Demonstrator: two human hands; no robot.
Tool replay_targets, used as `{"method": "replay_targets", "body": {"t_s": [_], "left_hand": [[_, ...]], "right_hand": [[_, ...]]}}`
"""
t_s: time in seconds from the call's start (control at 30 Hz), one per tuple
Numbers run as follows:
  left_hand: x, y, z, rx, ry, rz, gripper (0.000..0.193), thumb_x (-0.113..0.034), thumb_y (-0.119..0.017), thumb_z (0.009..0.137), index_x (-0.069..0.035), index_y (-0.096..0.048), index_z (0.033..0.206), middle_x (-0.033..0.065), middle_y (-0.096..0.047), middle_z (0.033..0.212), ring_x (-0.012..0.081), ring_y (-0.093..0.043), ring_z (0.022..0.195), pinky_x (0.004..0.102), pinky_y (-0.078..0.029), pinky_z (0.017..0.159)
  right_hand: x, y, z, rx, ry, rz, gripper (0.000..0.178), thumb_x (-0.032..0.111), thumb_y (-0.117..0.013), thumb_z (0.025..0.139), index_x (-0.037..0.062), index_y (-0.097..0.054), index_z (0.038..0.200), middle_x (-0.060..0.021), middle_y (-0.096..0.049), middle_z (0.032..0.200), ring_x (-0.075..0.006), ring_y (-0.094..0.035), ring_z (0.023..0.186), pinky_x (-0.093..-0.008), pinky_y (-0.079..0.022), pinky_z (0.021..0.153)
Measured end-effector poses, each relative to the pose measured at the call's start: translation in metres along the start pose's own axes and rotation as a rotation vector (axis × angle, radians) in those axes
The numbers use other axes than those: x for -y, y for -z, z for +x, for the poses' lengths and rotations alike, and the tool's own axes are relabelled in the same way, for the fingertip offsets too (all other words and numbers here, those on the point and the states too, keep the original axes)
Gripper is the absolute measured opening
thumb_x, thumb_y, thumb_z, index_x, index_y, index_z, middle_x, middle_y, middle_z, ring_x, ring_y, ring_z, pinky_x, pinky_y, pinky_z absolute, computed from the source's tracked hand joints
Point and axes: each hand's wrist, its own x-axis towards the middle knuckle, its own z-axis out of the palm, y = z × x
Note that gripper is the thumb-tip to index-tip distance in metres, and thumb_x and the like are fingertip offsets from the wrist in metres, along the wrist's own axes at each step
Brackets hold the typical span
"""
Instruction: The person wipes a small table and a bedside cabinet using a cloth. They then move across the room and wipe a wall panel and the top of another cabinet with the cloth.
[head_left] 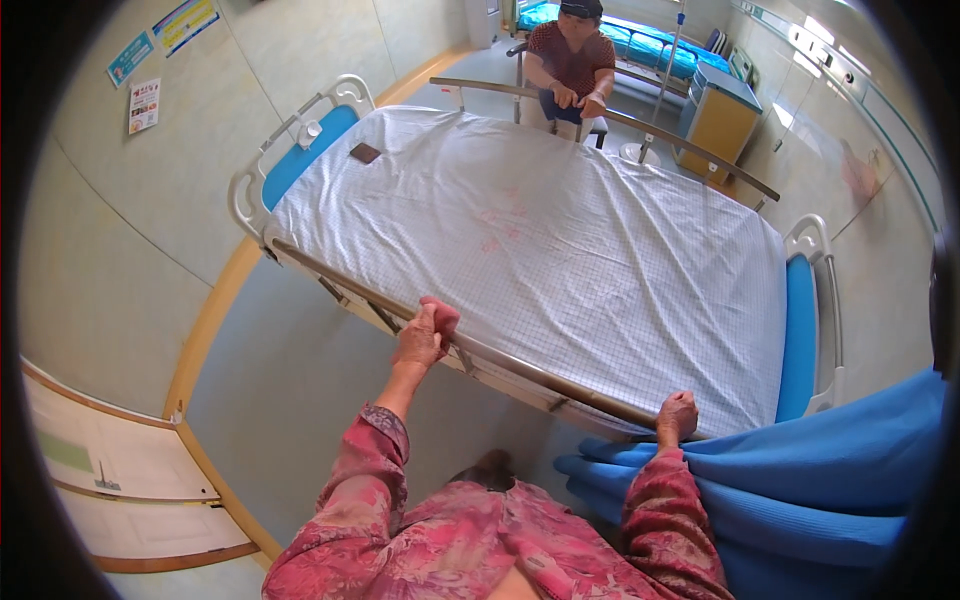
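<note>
A hospital bed with a white checked sheet [600, 270] stretches across the view in front of me. Along its near side runs a brown-topped side rail [540, 376]. My left hand [420, 343] is closed around a folded pink cloth [444, 316] at the rail, left of the middle. Farther right, near the foot panel, my right hand [678, 413] is closed on the same rail; the undersides of its fingers are hidden. A small dark red flat object [365, 153] lies on the sheet near the blue headboard [308, 155].
Across the bed a seated person [570, 70] rests both hands at the far side rail [690, 150]. A blue curtain [800, 480] hangs close by my right arm. Behind stand a bedside cabinet [718, 115] and another bed with blue bedding [640, 42]. A door [130, 480] is at lower left.
</note>
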Motion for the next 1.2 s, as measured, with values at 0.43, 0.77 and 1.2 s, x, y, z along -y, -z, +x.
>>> {"method": "replay_targets", "body": {"t_s": [0.43,0.77,1.2], "left_hand": [[-0.237,-0.11,-0.089,0.349,-0.571,-0.251,0.015,-0.029,-0.06,0.081,-0.015,-0.058,0.086,0.007,-0.058,0.088,0.026,-0.056,0.089,0.043,-0.041,0.078],[-0.118,-0.084,-0.057,-0.107,-0.269,0.085,0.017,-0.02,-0.056,0.086,-0.028,-0.064,0.072,-0.0037,-0.059,0.074,0.019,-0.057,0.084,0.0577,-0.038,0.091],[0.058,-0.021,0.034,-0.323,0.181,0.116,0.007,-0.017,-0.057,0.081,-0.021,-0.062,0.082,-0.0011,-0.064,0.09,0.0254,-0.044,0.107,0.0466,-0.03,0.093]], "right_hand": [[-0.006,-0.012,0.007,-0.035,0.026,-0.019,0.023,0.028,-0.05,0.085,0.0107,-0.062,0.076,-0.0185,-0.066,0.077,-0.0386,-0.064,0.07,-0.0498,-0.052,0.061],[-0.001,-0.001,-0.001,0.097,0.078,0.008,0.029,0.03,-0.045,0.088,0.0068,-0.063,0.082,-0.021,-0.067,0.089,-0.0387,-0.064,0.08,-0.0465,-0.052,0.071],[-0.017,-0.023,0.006,-0.026,0.138,0.034,0.026,0.03,-0.048,0.086,0.009,-0.06,0.077,-0.0185,-0.066,0.081,-0.0396,-0.063,0.073,-0.0502,-0.05,0.065]]}}
